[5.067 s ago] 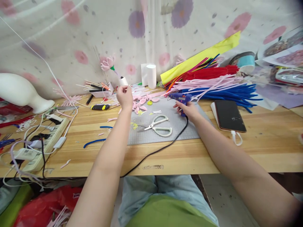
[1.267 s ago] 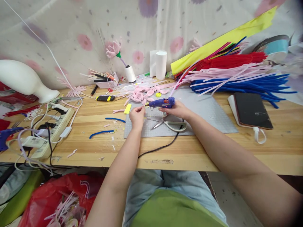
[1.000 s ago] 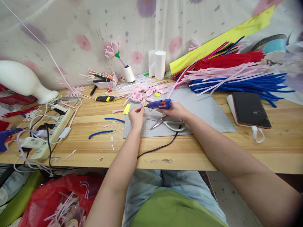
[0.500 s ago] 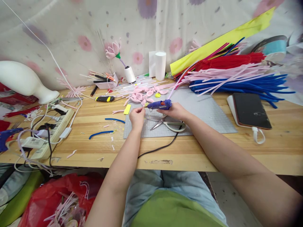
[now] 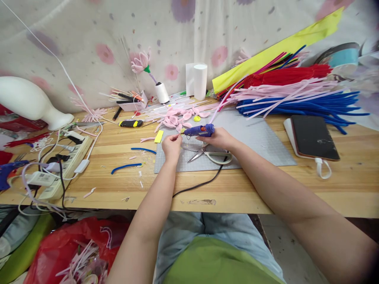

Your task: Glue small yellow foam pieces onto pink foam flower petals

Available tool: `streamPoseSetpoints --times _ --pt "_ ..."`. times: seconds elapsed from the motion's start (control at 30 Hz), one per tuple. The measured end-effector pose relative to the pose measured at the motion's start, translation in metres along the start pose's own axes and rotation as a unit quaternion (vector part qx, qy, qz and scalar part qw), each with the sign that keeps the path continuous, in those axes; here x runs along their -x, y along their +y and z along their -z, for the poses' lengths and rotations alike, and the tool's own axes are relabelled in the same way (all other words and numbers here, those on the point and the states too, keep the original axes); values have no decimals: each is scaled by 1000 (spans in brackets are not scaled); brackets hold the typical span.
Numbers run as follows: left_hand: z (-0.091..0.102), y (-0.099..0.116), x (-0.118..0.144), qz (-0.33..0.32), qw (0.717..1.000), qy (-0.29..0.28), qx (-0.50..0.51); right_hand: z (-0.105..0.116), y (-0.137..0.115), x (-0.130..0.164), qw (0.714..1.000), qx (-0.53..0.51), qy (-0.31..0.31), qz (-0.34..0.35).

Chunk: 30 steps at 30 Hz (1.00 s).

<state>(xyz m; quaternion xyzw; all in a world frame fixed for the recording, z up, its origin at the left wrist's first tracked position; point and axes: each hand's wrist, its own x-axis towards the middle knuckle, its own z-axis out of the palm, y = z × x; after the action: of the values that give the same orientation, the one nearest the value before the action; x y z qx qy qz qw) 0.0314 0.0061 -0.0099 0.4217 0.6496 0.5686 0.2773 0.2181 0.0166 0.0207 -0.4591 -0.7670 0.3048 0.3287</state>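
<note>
My right hand (image 5: 218, 139) grips a blue glue gun (image 5: 199, 130) held level, its nozzle pointing left. The nozzle meets a small pale piece pinched in the fingertips of my left hand (image 5: 171, 144); the piece is too small to name. Both hands hover over the left part of a grey cutting mat (image 5: 254, 138). White-handled scissors (image 5: 211, 155) lie on the mat just under my right hand. The gun's black cord (image 5: 201, 183) runs off the table's front edge. Pink petal pieces (image 5: 177, 117) lie just beyond the hands.
Bundles of pink, blue and red pipe cleaners (image 5: 296, 98) fill the back right. A phone (image 5: 314, 137) charges on the right. A power strip (image 5: 63, 163) with tangled cords sits at left, near a white vase (image 5: 29, 100). A utility knife (image 5: 131, 123) and blue pipe-cleaner bits (image 5: 126, 167) lie left of the mat.
Five seconds ago my left hand reached to the back of the table and the glue gun stood on the mat. Over the last second both hands stay nearly still.
</note>
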Motion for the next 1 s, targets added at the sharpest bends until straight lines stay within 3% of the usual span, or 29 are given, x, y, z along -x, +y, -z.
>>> streamPoseSetpoints --times 0.4,1.0 --pt "-1 3 1 15 999 7 27 2 -1 0 999 50 -10 -6" --pt "-2 -3 -1 14 999 -1 29 1 0 -1 1000 21 -1 2"
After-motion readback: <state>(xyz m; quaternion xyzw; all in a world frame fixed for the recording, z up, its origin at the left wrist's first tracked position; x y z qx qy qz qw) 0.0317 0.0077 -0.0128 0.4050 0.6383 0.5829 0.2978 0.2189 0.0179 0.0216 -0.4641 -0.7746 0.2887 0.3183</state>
